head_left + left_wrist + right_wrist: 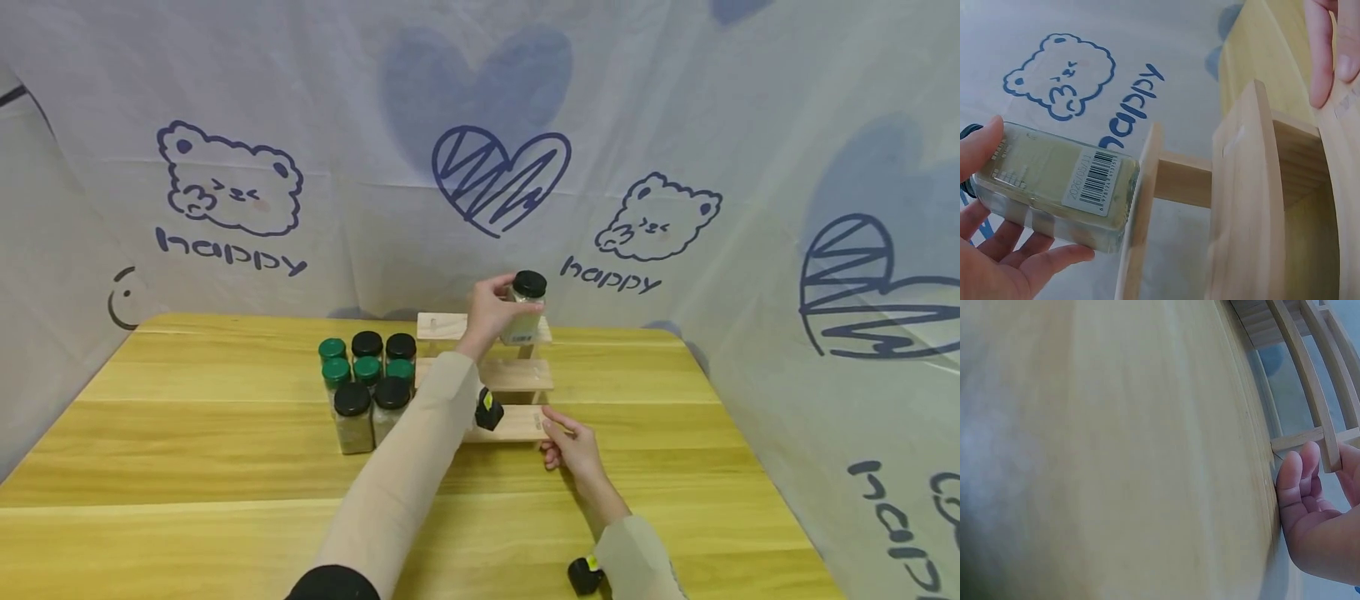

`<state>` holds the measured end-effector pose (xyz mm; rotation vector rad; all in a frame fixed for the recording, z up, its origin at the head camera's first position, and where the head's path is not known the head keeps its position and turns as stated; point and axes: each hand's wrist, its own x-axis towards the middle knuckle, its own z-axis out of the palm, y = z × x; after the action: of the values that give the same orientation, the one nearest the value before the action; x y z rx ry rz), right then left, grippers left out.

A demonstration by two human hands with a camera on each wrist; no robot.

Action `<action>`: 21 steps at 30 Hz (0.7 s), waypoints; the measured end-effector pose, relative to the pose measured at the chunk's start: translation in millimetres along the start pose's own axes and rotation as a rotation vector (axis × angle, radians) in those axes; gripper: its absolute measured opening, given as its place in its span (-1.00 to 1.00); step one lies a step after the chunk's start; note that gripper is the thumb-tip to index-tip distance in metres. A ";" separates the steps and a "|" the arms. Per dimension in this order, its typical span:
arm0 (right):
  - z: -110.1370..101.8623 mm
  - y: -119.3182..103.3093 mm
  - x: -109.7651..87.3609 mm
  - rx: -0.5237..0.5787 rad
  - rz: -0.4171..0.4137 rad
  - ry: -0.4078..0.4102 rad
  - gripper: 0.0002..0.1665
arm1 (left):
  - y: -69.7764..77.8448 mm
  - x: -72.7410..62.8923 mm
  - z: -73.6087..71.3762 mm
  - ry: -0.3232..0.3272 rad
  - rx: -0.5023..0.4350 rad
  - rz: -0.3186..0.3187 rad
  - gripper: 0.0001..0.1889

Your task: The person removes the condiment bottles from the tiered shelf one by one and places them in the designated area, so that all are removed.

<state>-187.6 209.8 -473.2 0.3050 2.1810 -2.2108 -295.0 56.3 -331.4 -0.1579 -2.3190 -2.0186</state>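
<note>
My left hand (491, 315) grips a clear jar (521, 330) with a black lid, thumb on one side and fingers round the other. In the left wrist view, the jar's pale contents and barcode label (1093, 182) show, and its base is right at the top tier's edge. The three-tier wooden rack (517, 377) stands at the back of the table, partly hidden by my left arm. My right hand (579, 454) pinches the right end of the lowest tier (517, 422), with some fingers (1291, 472) curled below it.
Left of the rack stands a close group of several jars, some with green lids (336, 371) and some with black lids (352, 400). The wooden table (187, 417) meets a printed cloth (360, 208) at the back and right.
</note>
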 end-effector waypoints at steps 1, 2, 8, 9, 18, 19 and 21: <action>0.2 -0.1 0.2 0.000 -0.001 0.000 -0.57 | 0.5 -1.3 -0.6 0.001 -0.001 0.000 -0.30; 0.3 -0.2 0.3 0.000 -0.003 0.000 -0.57 | 1.0 -2.6 -1.2 0.000 -0.003 0.000 -0.30; 0.9 -0.3 0.2 0.005 -0.008 -0.001 -0.58 | 4.3 -12.1 -4.9 0.011 -0.005 0.019 -0.32; 1.0 -0.5 0.0 0.006 -0.009 -0.001 -0.58 | 5.1 -14.0 -5.6 0.014 -0.004 0.024 -0.32; 0.8 -1.0 -1.7 0.004 -0.007 -0.010 -0.56 | 5.6 -30.3 -15.7 0.008 0.009 0.047 -0.34; 0.8 -1.1 -1.7 0.004 -0.006 -0.010 -0.55 | 5.1 -31.7 -16.9 0.007 0.009 0.051 -0.34; 0.9 -1.5 -1.9 0.003 -0.003 -0.011 -0.55 | 4.5 -35.1 -19.2 0.006 0.011 0.056 -0.34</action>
<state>-186.1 208.7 -471.4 0.2892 2.1747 -2.2125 -259.9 36.6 -328.3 -0.2143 -2.2947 -1.9775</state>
